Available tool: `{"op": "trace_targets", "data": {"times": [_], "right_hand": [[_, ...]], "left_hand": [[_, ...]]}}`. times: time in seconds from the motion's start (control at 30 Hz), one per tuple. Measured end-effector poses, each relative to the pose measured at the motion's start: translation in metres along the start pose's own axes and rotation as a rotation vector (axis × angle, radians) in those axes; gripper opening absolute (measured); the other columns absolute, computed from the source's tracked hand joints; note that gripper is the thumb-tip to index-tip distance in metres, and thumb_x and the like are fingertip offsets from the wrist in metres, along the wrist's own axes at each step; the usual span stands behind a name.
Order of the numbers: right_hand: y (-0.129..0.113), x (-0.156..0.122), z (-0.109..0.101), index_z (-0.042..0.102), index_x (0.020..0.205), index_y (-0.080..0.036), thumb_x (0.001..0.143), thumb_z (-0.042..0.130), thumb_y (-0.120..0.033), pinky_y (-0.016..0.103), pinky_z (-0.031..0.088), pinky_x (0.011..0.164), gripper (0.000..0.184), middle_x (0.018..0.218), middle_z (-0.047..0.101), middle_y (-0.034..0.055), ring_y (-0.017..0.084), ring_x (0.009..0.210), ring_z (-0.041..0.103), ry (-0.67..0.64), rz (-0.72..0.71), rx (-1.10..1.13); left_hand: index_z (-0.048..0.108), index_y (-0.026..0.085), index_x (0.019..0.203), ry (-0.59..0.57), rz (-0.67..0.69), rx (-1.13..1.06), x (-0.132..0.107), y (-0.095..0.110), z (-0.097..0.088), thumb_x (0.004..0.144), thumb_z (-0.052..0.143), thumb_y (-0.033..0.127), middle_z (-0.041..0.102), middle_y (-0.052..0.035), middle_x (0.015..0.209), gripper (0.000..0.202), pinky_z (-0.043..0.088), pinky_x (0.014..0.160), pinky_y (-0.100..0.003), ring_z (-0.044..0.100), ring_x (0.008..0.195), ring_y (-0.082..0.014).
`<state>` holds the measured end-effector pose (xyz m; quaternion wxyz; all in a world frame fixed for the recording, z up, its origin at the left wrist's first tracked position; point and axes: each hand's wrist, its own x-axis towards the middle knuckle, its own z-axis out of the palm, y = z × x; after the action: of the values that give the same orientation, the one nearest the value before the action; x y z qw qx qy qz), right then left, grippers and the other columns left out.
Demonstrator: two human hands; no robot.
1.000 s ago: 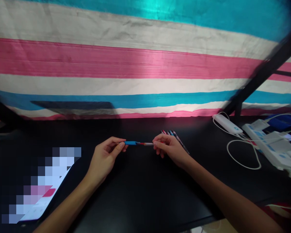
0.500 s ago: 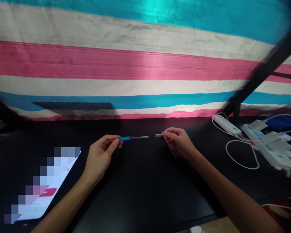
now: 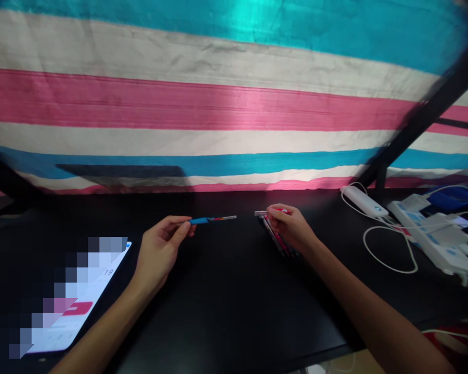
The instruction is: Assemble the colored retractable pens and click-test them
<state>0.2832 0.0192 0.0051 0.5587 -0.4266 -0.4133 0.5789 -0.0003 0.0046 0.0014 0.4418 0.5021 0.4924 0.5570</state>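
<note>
Since a second ago I have pulled the two halves of the pen apart, and my hands are now sitting separated over the middle of the black tabletop (image 3: 226,311) rather than joined at one barrel. My left hand (image 3: 159,254) is pinching the blue-gripped pen front with its thin refill (image 3: 212,220) between thumb and forefinger; its long axis is running left to right, with the bare tip pointing at my right hand (image 3: 292,228). That hand is closing its fingertips on the short red-and-grey pen barrel piece (image 3: 265,213), whose open end is facing back along the same line, a small gap lying between the two. The right hand is also resting on the bundle of slim coloured pens (image 3: 276,240); I cannot count them, perhaps four. Towards the near left corner one lit phone (image 3: 78,306) is lying, and towards the right edge one white power bank (image 3: 364,201) and one white power strip (image 3: 432,239) with looping cables.
</note>
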Motion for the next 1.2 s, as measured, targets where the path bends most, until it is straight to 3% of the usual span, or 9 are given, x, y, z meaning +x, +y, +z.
{"op": "trace_targets", "data": {"times": [0.13, 1.2], "right_hand": [[0.004, -0.001, 0.002, 0.065, 0.080, -0.014, 0.064, 0.078, -0.027, 0.022, 0.026, 0.042, 0.025, 0.051, 0.046, -0.0054, 0.006, 0.046, 0.037, -0.025, 0.002, -0.002], [0.014, -0.012, 0.017, 0.072, 0.085, -0.017, 0.068, 0.077, -0.024, 0.021, 0.038, 0.048, 0.019, 0.064, 0.058, -0.0010, 0.007, 0.051, 0.049, -0.160, 0.048, 0.007]], "left_hand": [[0.068, 0.017, 0.093, -0.006, -0.014, -0.011, -0.001, 0.000, 0.001, 0.072, 0.073, 0.033, 0.070, -0.0017, 0.081, 0.027, 0.048, 0.077, -0.026, 0.064, 0.077, -0.0144], [0.066, 0.019, 0.092, -0.111, 0.005, 0.130, -0.013, 0.004, 0.012, 0.075, 0.069, 0.036, 0.069, -0.0022, 0.081, 0.025, 0.049, 0.074, -0.026, 0.064, 0.077, -0.0157]]}}
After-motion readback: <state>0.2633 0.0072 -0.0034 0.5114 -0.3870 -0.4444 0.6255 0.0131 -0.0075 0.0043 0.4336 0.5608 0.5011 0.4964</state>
